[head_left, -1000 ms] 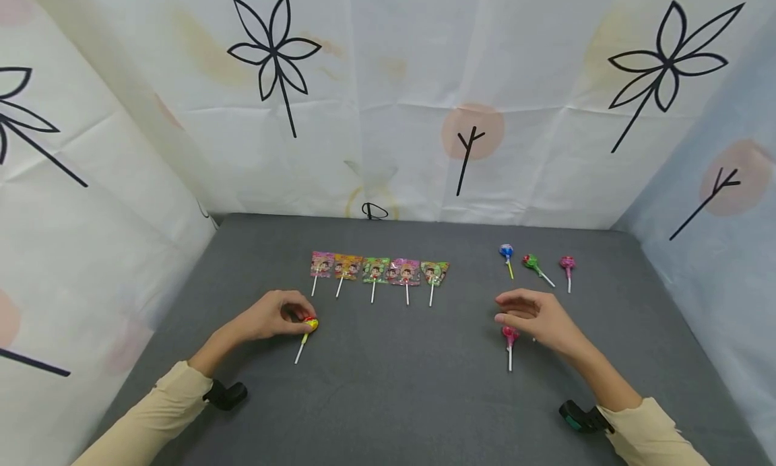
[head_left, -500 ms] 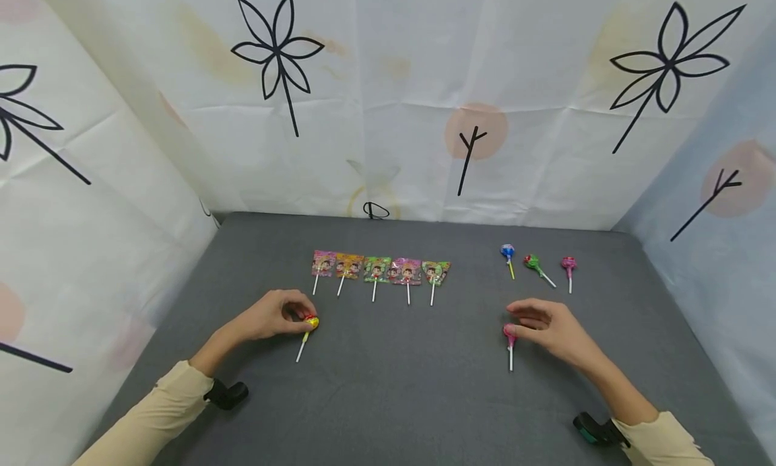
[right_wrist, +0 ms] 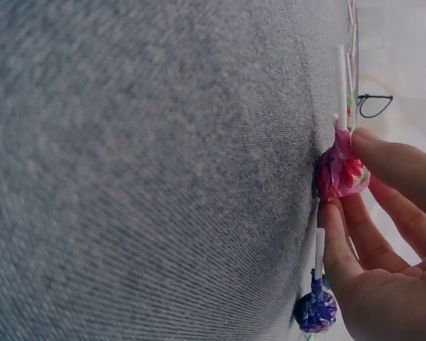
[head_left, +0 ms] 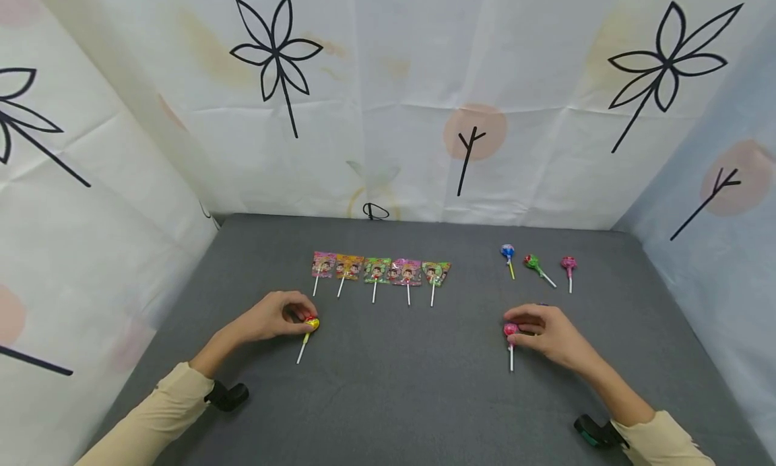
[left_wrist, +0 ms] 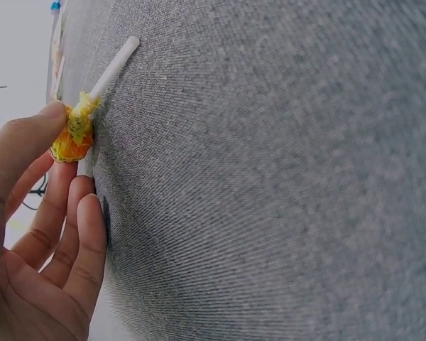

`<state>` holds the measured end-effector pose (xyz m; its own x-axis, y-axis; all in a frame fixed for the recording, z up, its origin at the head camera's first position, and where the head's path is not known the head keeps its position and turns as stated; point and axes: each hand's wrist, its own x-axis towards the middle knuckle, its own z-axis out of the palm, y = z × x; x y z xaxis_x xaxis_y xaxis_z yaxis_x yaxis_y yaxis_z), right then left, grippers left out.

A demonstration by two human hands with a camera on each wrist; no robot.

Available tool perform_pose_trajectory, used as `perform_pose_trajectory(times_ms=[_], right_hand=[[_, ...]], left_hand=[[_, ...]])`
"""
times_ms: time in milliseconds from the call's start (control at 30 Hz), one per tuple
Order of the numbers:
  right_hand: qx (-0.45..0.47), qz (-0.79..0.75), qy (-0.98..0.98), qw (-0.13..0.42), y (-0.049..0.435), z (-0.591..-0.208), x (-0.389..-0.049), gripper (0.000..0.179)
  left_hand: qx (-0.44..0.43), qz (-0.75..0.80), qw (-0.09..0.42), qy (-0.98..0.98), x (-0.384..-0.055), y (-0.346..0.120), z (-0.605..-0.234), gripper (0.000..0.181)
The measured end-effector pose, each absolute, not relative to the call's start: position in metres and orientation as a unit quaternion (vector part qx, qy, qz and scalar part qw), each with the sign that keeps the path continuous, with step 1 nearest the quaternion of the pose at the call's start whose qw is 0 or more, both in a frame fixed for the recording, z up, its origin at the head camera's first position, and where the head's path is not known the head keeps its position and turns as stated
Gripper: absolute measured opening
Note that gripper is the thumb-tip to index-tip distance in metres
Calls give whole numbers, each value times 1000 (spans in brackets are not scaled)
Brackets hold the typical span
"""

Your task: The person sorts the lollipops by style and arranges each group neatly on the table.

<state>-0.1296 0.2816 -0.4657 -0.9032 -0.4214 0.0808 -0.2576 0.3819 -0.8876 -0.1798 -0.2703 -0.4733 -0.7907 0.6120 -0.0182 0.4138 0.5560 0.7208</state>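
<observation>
My left hand (head_left: pixel 274 316) pinches the head of a yellow lollipop (head_left: pixel 312 323) between thumb and fingers. Its white stick points toward me over the grey cloth; the left wrist view shows the yellow wrapper (left_wrist: pixel 77 135) up close. On the other side, my right hand (head_left: pixel 556 337) holds a pink lollipop (head_left: pixel 510 329) by its head, thumb on the near side and fingers behind. In the right wrist view, a purple lollipop (right_wrist: pixel 315 310) lies beside the right fingers. From the head view, that purple one is almost wholly hidden behind the hand.
Several flat-wrapped lollipops (head_left: pixel 377 269) lie in a row at the middle back. Blue (head_left: pixel 507 252), green (head_left: pixel 532 262) and pink-red (head_left: pixel 568 264) lollipops lie at the back right. White printed cloth (head_left: pixel 400 69) walls the grey table (head_left: pixel 388 398) at the back and sides.
My right hand has come down from above the pink lollipop, shifted slightly right, and now holds its head. The left hand and yellow lollipop have stayed in place.
</observation>
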Motion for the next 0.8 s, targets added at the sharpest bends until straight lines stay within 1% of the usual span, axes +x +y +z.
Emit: perform_pose_trajectory(times_ms=[200, 633, 800], right_hand=[[-220, -508, 829, 84, 280, -465, -131, 26], [-200, -501, 836, 102, 281, -465, -133, 27], [-213, -498, 836, 87, 281, -467, -133, 26]], left_hand=[[294, 364, 134, 873, -179, -271, -474, 18], [300, 362, 141, 871, -178, -270, -472, 17], [301, 364, 138, 871, -178, -270, -473, 17]])
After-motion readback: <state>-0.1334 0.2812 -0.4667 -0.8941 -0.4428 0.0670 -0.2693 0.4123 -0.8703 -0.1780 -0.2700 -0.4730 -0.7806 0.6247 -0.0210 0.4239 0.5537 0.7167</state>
